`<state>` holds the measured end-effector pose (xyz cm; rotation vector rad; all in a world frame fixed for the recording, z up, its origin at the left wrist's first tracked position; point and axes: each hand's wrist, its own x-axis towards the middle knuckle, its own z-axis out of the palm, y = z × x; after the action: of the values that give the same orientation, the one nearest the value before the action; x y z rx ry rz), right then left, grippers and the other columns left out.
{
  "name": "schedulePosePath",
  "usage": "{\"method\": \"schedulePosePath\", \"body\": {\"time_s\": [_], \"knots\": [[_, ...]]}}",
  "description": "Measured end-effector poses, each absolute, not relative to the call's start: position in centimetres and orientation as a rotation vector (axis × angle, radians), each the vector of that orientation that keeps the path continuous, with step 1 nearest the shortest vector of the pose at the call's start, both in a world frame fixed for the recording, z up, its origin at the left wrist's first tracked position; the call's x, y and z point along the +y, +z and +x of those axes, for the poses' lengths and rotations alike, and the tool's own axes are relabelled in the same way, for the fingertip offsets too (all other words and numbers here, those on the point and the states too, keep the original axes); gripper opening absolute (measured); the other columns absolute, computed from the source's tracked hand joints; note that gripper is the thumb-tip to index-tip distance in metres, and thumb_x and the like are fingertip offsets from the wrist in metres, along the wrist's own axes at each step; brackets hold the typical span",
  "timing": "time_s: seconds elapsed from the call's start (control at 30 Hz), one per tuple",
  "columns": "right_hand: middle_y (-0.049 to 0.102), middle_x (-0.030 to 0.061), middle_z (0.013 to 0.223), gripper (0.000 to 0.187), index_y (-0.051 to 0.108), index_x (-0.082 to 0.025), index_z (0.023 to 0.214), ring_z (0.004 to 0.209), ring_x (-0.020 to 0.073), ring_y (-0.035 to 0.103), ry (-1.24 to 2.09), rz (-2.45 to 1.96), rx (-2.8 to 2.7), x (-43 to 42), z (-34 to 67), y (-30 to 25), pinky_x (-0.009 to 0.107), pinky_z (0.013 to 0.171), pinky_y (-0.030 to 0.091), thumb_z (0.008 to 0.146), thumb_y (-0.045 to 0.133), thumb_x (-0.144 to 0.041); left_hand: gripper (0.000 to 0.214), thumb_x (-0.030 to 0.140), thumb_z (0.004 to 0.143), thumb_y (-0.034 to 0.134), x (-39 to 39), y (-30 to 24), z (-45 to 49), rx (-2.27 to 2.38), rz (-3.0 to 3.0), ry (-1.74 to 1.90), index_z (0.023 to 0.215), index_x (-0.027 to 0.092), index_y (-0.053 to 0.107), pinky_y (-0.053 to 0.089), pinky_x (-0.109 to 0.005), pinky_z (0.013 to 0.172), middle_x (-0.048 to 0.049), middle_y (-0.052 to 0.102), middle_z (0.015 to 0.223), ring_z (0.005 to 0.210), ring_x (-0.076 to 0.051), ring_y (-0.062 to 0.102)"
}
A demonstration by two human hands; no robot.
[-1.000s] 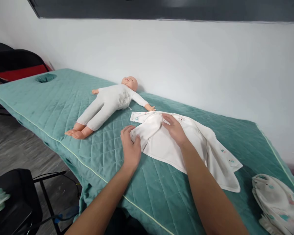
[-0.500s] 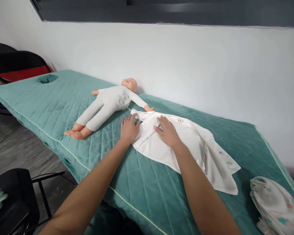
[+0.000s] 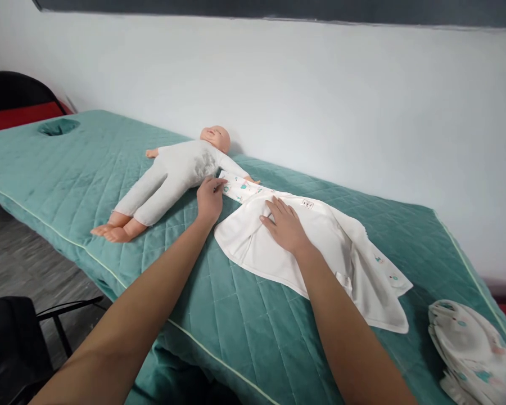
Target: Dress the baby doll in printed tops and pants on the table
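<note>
- Since the earlier frame, I've moved the left hand (image 3: 209,198) outward, and the sleeve (image 3: 242,189) now lies straighter, toward the doll (image 3: 183,163).
- My left grip pinches the sleeve's end.
- My right hand (image 3: 285,226) is released, spread on the shirt (image 3: 263,259).
- The shirt lies on the green table (image 3: 244,323), between the doll and the folded clothes (image 3: 474,343).

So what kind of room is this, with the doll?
Maybe a baby-care practice room. A doll lies on a quilted green bed with a hole near one end, like a massage table, and a little white shirt is spread beside the doll.
</note>
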<state>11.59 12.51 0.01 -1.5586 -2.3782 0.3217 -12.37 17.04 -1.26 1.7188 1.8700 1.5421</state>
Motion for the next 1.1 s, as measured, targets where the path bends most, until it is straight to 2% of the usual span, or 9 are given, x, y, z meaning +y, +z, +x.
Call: {"method": "schedulePosePath", "body": {"time_s": [0.27,0.4,0.57,0.67,0.77,0.87,0.97,1.03,1.1], "knots": [[0.032,0.0139,0.165,0.058,0.042,-0.017,0.152,0.156,0.0282,0.022,0.324,-1.565,-2.312,12.5,11.6,-0.1,0.052,0.124,0.020,0.103,0.035,-0.047,0.036,0.007,0.081,0.046,16.5,-1.5,-12.1,1.980,1.738,1.558,0.105,0.017,0.072,0.047,-0.040,0.106,-0.0120,0.063,0.117,0.115,-0.026,0.059],[0.029,0.0130,0.167,0.059,0.040,-0.018,0.154,0.157,0.0294,0.020,0.304,-1.604,-2.344,12.0,11.4,0.1,0.053,0.124,0.017,0.104,0.035,-0.048,0.035,0.010,0.085,0.045,14.8,-1.3,-11.5,1.922,1.885,1.583,0.107,0.020,0.070,0.046,-0.041,0.106,-0.0112,0.065,0.116,0.116,-0.026,0.058],[0.023,0.0157,0.168,0.065,0.037,-0.012,0.156,0.157,0.0309,0.017,0.382,-1.502,-2.468,8.6,11.9,0.7,0.055,0.126,0.012,0.103,0.038,-0.049,0.029,0.019,0.094,0.044,10.0,-1.1,-10.3,1.649,2.272,1.433,0.108,0.023,0.069,0.047,-0.041,0.104,-0.0079,0.071,0.115,0.113,-0.024,0.062],[0.034,0.0084,0.165,0.063,0.046,-0.021,0.153,0.155,0.0275,0.027,0.678,-1.281,-2.455,6.2,14.8,1.9,0.051,0.127,0.018,0.099,0.048,-0.054,0.029,0.020,0.095,0.045,6.6,-1.0,-9.7,1.510,2.515,1.248,0.111,0.024,0.069,0.048,-0.042,0.101,-0.0078,0.072,0.119,0.116,-0.025,0.062],[0.055,0.0028,0.152,0.050,0.060,-0.031,0.140,0.140,0.0261,0.051,0.813,-1.323,-2.072,5.0,20.6,3.5,0.046,0.118,0.039,0.096,0.052,-0.053,0.031,0.018,0.095,0.047,4.0,-1.0,-9.0,1.409,2.670,1.073,0.115,0.026,0.068,0.048,-0.044,0.100,-0.0071,0.072,0.122,0.121,-0.025,0.062],[0.071,0.0078,0.126,0.038,0.069,-0.025,0.121,0.116,0.0270,0.066,0.442,-1.580,-1.693,5.1,27.8,4.3,0.046,0.103,0.049,0.093,0.054,-0.046,0.033,0.016,0.094,0.047,2.7,-0.8,-7.6,1.309,2.753,1.022,0.117,0.026,0.068,0.049,-0.045,0.103,-0.0066,0.072,0.122,0.120,-0.025,0.063],[0.075,0.0100,0.098,0.034,0.070,-0.021,0.099,0.089,0.0278,0.069,0.224,-2.118,-1.570,5.5,33.3,3.9,0.043,0.081,0.052,0.084,0.061,-0.049,0.034,0.015,0.095,0.045,2.1,-0.8,-5.1,1.245,2.761,0.987,0.119,0.024,0.068,0.050,-0.045,0.105,-0.0074,0.072,0.124,0.121,-0.024,0.063],[0.072,0.0060,0.078,0.034,0.067,-0.022,0.082,0.069,0.0243,0.064,0.299,-2.344,-1.654,5.5,35.1,3.4,0.037,0.065,0.047,0.080,0.063,-0.056,0.033,0.018,0.097,0.045,1.9,-0.8,-2.9,1.214,2.728,0.907,0.122,0.023,0.067,0.050,-0.044,0.108,-0.0080,0.070,0.129,0.124,-0.024,0.062],[0.065,0.0015,0.066,0.034,0.061,-0.023,0.069,0.060,0.0196,0.057,0.425,-2.327,-1.831,5.3,35.8,3.1,0.032,0.057,0.039,0.079,0.062,-0.056,0.034,0.024,0.100,0.044,2.2,-0.9,-0.7,1.173,2.694,0.803,0.128,0.022,0.064,0.047,-0.044,0.113,-0.0083,0.067,0.136,0.129,-0.024,0.059]]}}
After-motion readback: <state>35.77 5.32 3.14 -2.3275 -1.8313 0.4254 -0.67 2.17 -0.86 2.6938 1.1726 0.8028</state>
